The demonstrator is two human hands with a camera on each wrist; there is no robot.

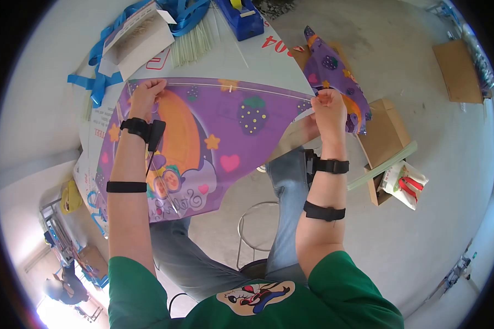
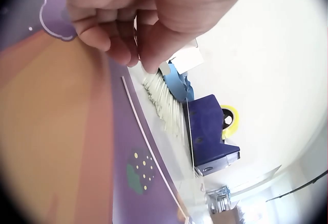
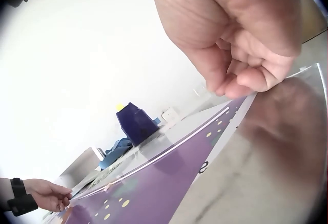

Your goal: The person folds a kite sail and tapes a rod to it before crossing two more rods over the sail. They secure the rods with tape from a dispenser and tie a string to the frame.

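A purple kite (image 1: 230, 123) printed with strawberries, stars and hearts lies spread over the table's near part. Along its upper edge runs a thin white rod (image 1: 269, 92), also visible in the left wrist view as a pale rod (image 2: 146, 137). My left hand (image 1: 144, 98) pinches that edge near the left end, thumb against fingertips. At the kite's right corner, my right hand (image 1: 330, 112) pinches the tip between thumb and fingers. The right wrist view shows the edge stretching from the right hand (image 3: 241, 34) across to the left hand (image 3: 48, 193).
A white box (image 1: 137, 44), blue ribbon (image 1: 101, 82), a bundle of pale sticks (image 1: 192, 46) and a blue tape dispenser (image 1: 240, 21) occupy the table's far side. Another purple kite (image 1: 335, 71) lies beyond the right edge. Cardboard boxes (image 1: 383, 134) stand on the floor.
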